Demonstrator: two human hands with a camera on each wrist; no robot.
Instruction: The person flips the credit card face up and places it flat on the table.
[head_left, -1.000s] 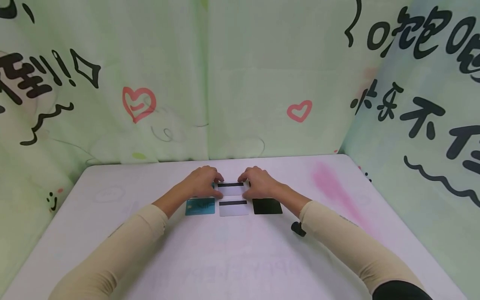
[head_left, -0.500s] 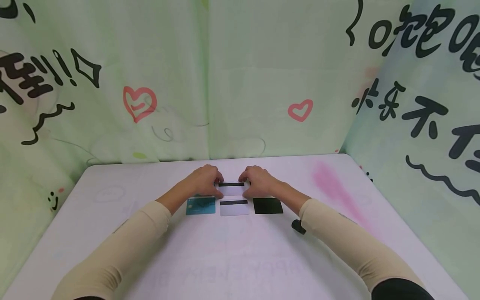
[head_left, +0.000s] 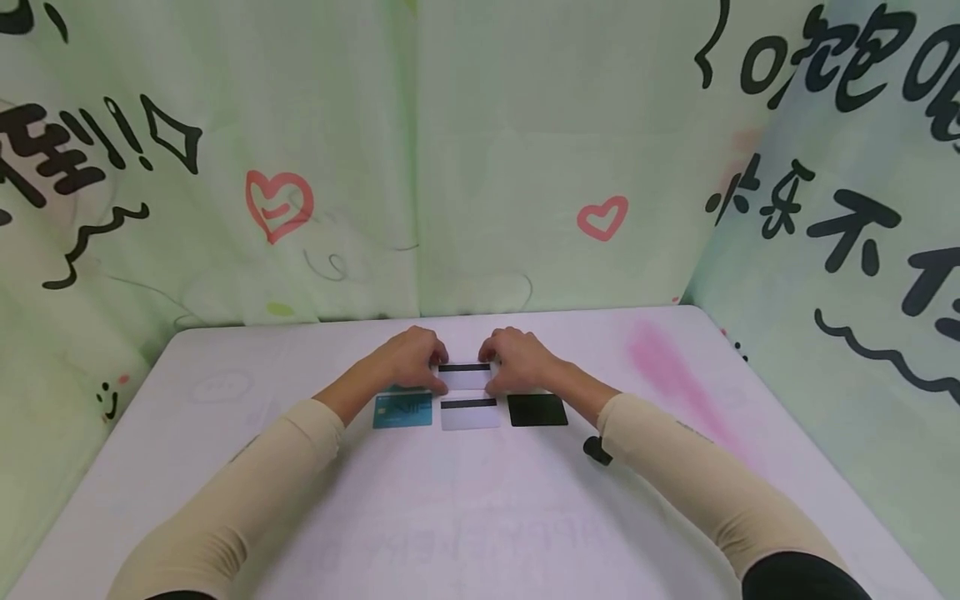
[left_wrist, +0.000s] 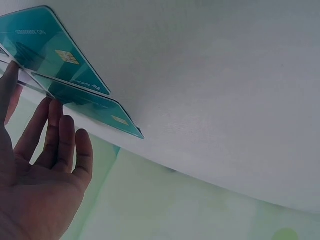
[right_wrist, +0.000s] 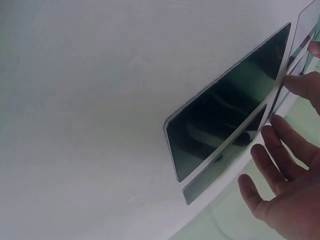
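Note:
Several cards lie flat in two rows on the table. In the back row's middle is a white card with a black stripe (head_left: 463, 379). My left hand (head_left: 411, 358) holds its left end between thumb and index finger; my right hand (head_left: 519, 362) holds its right end likewise. Other fingers of both hands stay loosely extended. In front lie a teal card (head_left: 402, 411), a second white striped card (head_left: 469, 418) and a dark card (head_left: 537, 410). The back teal card (left_wrist: 100, 107) shows in the left wrist view, and the back dark card (right_wrist: 225, 160) in the right; hands mostly hide them in the head view.
The pale table (head_left: 450, 517) extends toward me and to both sides. A small black object (head_left: 597, 451) sits beside the right sleeve. Behind the table hangs a green printed curtain (head_left: 480, 167), which also rises at the sides.
Both hands stay at the back white card, with barely any movement. The view shifts slightly; the cards keep their arrangement.

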